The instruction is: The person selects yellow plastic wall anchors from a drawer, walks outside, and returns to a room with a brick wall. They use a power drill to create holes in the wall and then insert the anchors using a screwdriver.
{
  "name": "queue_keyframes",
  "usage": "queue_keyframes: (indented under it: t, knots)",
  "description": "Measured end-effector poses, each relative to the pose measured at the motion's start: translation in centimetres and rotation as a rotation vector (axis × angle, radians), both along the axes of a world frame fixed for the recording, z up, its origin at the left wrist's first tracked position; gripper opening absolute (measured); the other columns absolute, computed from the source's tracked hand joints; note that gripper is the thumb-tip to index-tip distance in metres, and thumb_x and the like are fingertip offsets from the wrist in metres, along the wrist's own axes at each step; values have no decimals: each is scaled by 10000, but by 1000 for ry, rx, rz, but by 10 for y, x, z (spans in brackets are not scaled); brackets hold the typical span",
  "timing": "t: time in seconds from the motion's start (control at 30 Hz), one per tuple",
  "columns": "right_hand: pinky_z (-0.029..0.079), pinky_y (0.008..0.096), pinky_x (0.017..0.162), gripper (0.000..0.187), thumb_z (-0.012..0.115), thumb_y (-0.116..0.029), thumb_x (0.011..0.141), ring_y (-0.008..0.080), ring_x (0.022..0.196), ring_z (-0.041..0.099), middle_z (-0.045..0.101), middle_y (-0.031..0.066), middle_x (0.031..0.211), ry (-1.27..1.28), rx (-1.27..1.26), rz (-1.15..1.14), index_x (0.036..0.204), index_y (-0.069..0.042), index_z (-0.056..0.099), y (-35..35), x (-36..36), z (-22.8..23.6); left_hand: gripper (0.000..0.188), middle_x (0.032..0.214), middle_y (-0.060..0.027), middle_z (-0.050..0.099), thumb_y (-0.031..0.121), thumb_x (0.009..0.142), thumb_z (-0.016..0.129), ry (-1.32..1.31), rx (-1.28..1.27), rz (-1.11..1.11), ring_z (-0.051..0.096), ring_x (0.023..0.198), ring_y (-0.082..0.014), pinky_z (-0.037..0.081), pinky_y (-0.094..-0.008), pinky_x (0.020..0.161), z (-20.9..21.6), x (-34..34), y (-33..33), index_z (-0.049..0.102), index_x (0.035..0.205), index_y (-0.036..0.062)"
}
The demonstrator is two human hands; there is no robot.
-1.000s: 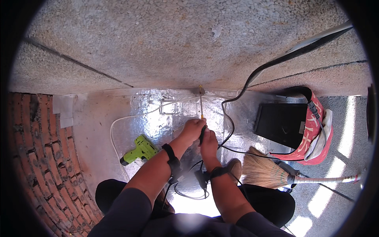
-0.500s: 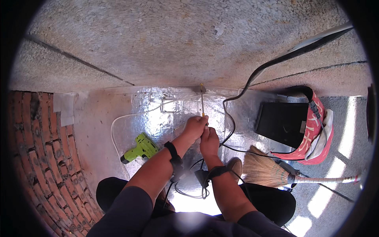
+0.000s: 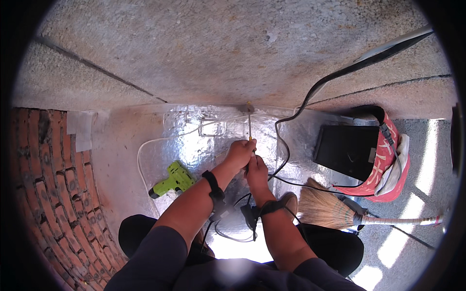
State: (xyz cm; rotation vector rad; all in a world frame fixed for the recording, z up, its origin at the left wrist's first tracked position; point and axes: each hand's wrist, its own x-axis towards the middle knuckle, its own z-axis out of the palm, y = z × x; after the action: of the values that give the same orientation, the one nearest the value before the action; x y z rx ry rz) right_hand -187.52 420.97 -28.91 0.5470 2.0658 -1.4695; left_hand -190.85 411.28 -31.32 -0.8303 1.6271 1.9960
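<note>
My left hand is closed round the upper part of a thin screwdriver, its metal shaft pointing away from me. Just below it, my right hand has its fingers curled round the lower end, most of which the fingers hide. At the far end, the shaft meets a small yellow piece at the foot of the concrete wall. A strap with a dark device sits on each wrist. Left of my left forearm, a lime-green cordless drill lies on its side.
Shiny foil sheeting covers the surface below the wall. A white cable and a black cable cross it. At right are a black box, a red patterned bag and a straw broom. Brickwork stands left.
Both hands keep their hold on the screwdriver. The left hand is slightly farther up, and the right wrist has turned a little. The drill has stayed in place.
</note>
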Motion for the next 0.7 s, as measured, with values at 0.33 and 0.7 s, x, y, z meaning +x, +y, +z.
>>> queue_keyframes:
  t: [0.33, 0.7]
  knots:
    - [331, 255, 424, 374, 394, -440, 988, 97, 482, 453, 522, -7, 644, -77, -420, -348, 900, -124, 575, 9, 21, -31, 496, 710, -116, 662, 477, 899, 585, 71, -272, -174, 623, 537, -216, 514, -370, 512, 6, 16, -2, 657, 951, -12]
    - [508, 393, 757, 275, 507, -250, 931, 293, 884, 640, 657, 167, 1017, 466, -22, 672, 1055, -30, 616, -32, -22, -19, 371, 871, -128, 673, 344, 843, 645, 71, -384, -606, 620, 789, -192, 495, -341, 715, 93, 30, -149, 654, 985, 1]
